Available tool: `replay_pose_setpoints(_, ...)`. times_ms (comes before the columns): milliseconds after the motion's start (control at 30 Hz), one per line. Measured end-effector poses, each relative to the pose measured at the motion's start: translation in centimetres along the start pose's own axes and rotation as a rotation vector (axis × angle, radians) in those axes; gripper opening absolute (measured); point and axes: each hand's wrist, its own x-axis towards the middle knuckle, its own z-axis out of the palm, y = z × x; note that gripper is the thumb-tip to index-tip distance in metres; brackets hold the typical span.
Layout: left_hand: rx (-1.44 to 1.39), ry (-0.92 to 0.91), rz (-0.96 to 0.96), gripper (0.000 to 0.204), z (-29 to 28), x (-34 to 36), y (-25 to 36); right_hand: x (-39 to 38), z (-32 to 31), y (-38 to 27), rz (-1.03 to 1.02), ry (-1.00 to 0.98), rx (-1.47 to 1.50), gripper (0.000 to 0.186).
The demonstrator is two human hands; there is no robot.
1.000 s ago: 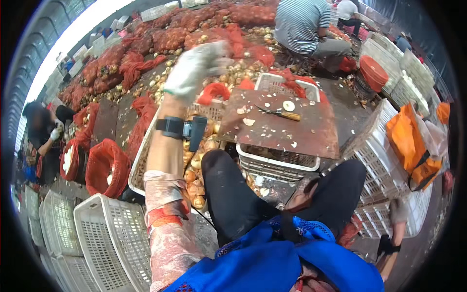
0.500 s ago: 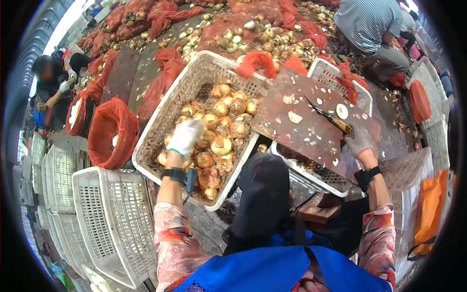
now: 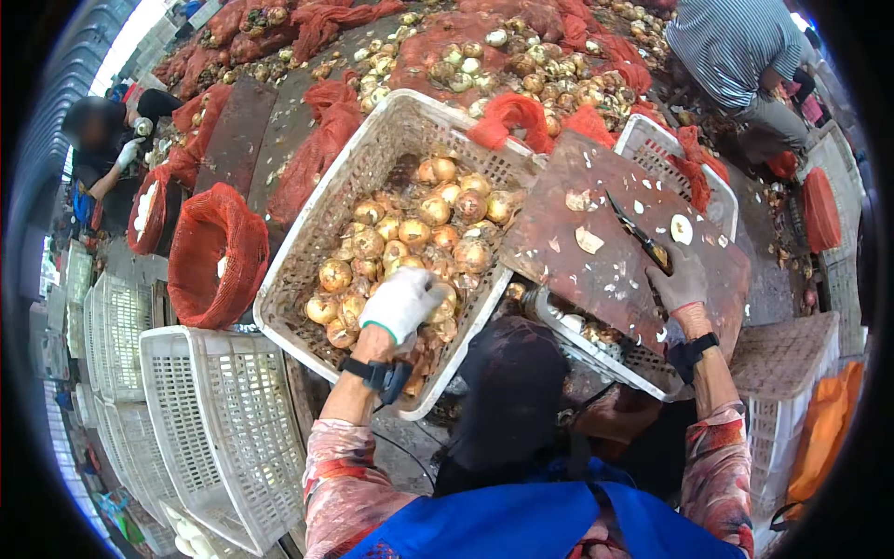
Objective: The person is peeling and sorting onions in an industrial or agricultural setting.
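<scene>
My left hand [image 3: 402, 300], in a white glove with a green cuff, reaches down among brown-skinned onions [image 3: 435, 210] in a white plastic crate [image 3: 279, 307]. Its fingers curl downward and are closed; whatever they grip is hidden beneath the glove. At the right, my right hand [image 3: 678, 279], in a greyish glove, is closed on the handle of a knife [image 3: 639, 233]. The dark blade points away to the upper left, over a reddish-brown board [image 3: 559, 247]. A round white onion piece [image 3: 681, 228] and scraps of skin lie on that board.
Beneath the board stands another crate [image 3: 643, 377] holding peelings. A red mesh bag [image 3: 214, 256] stands open at the left, near stacked white crates [image 3: 219, 419]. Onions and red netting cover the far floor. Co-workers sit at far left and upper right [image 3: 736, 56].
My left hand, blurred before, has moved right and slightly lower over the onions. My right hand keeps the knife over the board. The whole view has shifted slightly.
</scene>
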Motion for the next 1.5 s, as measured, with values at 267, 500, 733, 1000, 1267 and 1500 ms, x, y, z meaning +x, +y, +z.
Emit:
replay_pose_setpoints(267,0.048,-0.012,0.136,0.033,0.8,4.6,2.5,-0.2,2.2,1.1,-0.174,0.198,-0.005,0.031)
replay_pose_setpoints(500,0.398,-0.091,0.197,0.028,8.9,14.1,1.3,0.4,1.5,0.2,-0.122,0.108,-0.024,0.031)
replay_pose_setpoints(733,0.2,-0.016,0.232,0.028,7.0,11.9,1.3,0.3,0.9,0.0,-0.12,0.086,-0.01,0.03)
replay_pose_setpoints(1000,0.388,-0.136,0.21,0.052,8.0,11.8,2.1,-0.4,0.6,0.1,-0.076,0.096,-0.056,0.03)
replay_pose_setpoints(1267,-0.101,0.063,-0.116,0.046,4.5,11.8,1.8,-0.3,1.2,0.5,-0.089,0.065,-0.017,0.028)
replay_pose_setpoints(1500,-0.738,0.2,-0.285,0.036,-2.6,8.4,-2.6,-0.1,1.5,1.5,-0.094,0.093,-0.063,0.026)
